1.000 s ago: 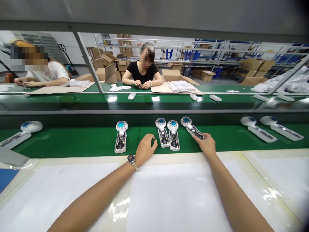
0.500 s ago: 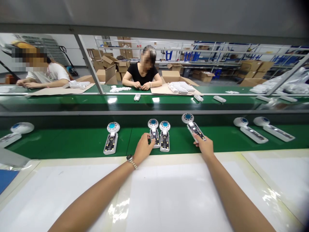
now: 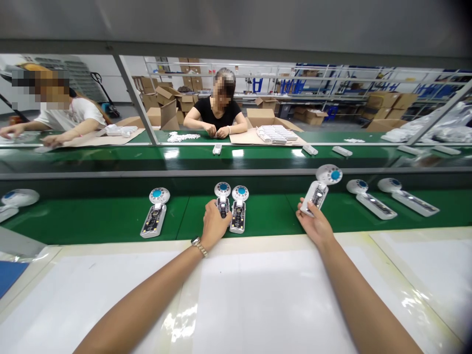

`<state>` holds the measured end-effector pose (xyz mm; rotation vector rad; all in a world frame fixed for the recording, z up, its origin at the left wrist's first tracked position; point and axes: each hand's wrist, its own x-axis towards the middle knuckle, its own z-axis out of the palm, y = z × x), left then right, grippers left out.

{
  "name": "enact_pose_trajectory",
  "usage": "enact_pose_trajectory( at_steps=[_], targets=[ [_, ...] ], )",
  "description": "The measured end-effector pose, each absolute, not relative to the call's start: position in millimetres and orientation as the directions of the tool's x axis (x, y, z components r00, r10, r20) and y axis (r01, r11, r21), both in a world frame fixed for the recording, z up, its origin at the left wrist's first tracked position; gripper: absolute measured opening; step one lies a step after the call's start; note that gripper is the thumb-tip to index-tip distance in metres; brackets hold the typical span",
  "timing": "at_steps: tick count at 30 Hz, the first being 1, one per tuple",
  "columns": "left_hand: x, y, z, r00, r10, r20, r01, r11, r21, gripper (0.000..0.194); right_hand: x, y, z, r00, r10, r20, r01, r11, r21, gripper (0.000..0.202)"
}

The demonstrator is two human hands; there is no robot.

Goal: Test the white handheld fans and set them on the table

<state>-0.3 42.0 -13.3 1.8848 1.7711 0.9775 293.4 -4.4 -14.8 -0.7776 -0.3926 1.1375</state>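
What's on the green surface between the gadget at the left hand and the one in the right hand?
Another white gadget, close by the left hand, then green surface, in the head view.

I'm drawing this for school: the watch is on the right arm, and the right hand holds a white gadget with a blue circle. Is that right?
Not quite: the watch is on the left arm, as the head view shows. The right hand does hold a white gadget with a blue circle.
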Motion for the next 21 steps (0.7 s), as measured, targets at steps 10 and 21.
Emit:
enact_pose_trajectory(
  at_steps=[10, 21],
  targets=[
    [-7, 60, -12, -0.337, 0.938, -0.076, -0.039, 0.067, 0.997, 0.048, 285, -7, -14, 0.391, 0.919, -0.042, -0.455, 0.153, -0.877, 0.047],
    [8, 27, 27, -0.119, 0.988, 0.101, -0.301, -0.133, 0.944, 0.074, 268, -11, -8, 0.270, 0.952, -0.143, -0.423, -0.016, -0.906, 0.023]
  ],
)
